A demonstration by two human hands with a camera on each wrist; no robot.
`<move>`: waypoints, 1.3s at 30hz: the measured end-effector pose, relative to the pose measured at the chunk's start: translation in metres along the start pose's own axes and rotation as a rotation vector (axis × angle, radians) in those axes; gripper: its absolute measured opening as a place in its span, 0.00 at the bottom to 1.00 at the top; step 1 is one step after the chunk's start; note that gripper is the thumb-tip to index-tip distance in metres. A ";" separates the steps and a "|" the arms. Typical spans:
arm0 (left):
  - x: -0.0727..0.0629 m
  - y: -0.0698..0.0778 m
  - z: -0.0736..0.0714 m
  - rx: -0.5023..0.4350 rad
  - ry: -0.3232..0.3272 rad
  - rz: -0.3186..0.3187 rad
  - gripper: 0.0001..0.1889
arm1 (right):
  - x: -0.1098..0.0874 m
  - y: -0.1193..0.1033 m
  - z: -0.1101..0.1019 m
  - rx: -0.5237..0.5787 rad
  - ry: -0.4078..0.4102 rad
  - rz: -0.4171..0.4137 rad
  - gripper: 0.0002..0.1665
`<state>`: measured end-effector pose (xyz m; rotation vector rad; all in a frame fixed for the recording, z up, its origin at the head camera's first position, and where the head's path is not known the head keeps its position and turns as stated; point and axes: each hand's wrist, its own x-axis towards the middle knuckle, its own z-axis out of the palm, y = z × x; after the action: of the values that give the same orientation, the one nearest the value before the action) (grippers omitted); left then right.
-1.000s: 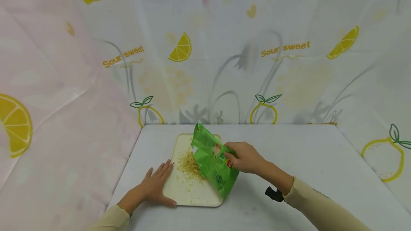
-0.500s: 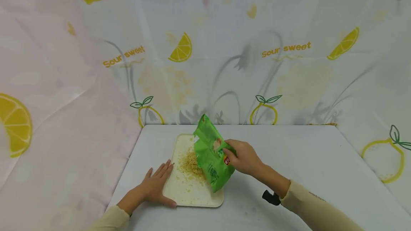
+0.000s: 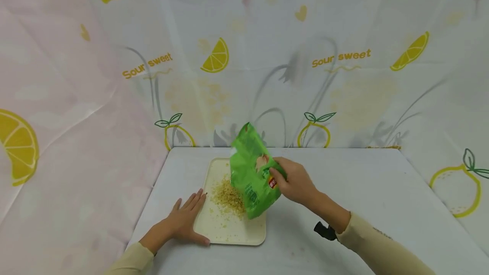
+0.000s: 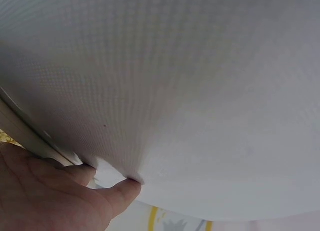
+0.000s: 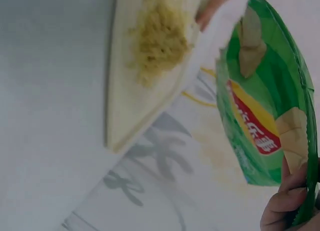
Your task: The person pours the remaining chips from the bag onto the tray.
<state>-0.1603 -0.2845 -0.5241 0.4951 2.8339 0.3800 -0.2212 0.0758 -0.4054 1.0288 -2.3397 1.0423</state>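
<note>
A green chip bag (image 3: 250, 181) is held tilted over the right part of a cream tray (image 3: 219, 233). My right hand (image 3: 297, 180) grips the bag by its right side, thumb on the front. In the right wrist view the bag (image 5: 265, 101) shows a red and yellow logo, with my fingers (image 5: 285, 203) curled at its edge. A pile of yellow crushed chips (image 3: 227, 196) lies on the tray, partly hidden by the bag. My left hand (image 3: 186, 220) rests with spread fingers along the tray's left edge. In the left wrist view its fingertips (image 4: 125, 191) touch the white surface.
The tray stands on a white-covered table (image 3: 344, 190). A patterned cloth (image 3: 267, 75) with lemon prints hangs behind the table's far edge, and a pinkish cloth (image 3: 76, 160) hangs at left. A black strap piece (image 3: 324, 230) sits at my right wrist.
My right hand has lifted the chip bag upward, uncovering the tray's lower right corner. The bag has also turned a little more upright. My left hand has stayed in place.
</note>
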 end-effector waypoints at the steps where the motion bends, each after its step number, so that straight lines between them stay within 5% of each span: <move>1: 0.000 0.000 0.000 0.002 -0.003 0.001 0.75 | -0.003 0.000 0.003 -0.015 -0.043 0.012 0.11; 4: 0.001 -0.001 0.002 0.001 -0.010 0.005 0.75 | -0.012 0.001 0.012 -0.031 -0.146 0.068 0.11; 8: 0.001 -0.001 0.002 0.003 -0.006 0.008 0.75 | -0.016 0.004 0.015 -0.008 -0.145 0.107 0.11; 17: 0.002 -0.003 0.001 0.015 -0.007 0.006 0.75 | -0.011 0.008 0.002 0.075 0.069 0.039 0.12; 26: 0.002 -0.003 0.003 0.004 -0.003 0.001 0.75 | -0.021 0.014 0.012 -0.004 -0.114 0.075 0.12; 35: 0.002 -0.001 0.001 0.002 -0.012 0.000 0.75 | -0.008 0.017 -0.014 0.120 0.134 0.031 0.11; 39: 0.001 -0.002 0.000 0.011 0.009 0.006 0.75 | -0.014 0.016 -0.006 0.046 -0.001 0.012 0.10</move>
<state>-0.1622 -0.2856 -0.5248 0.5049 2.8450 0.3682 -0.2238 0.0937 -0.4171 1.0330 -2.3360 1.1049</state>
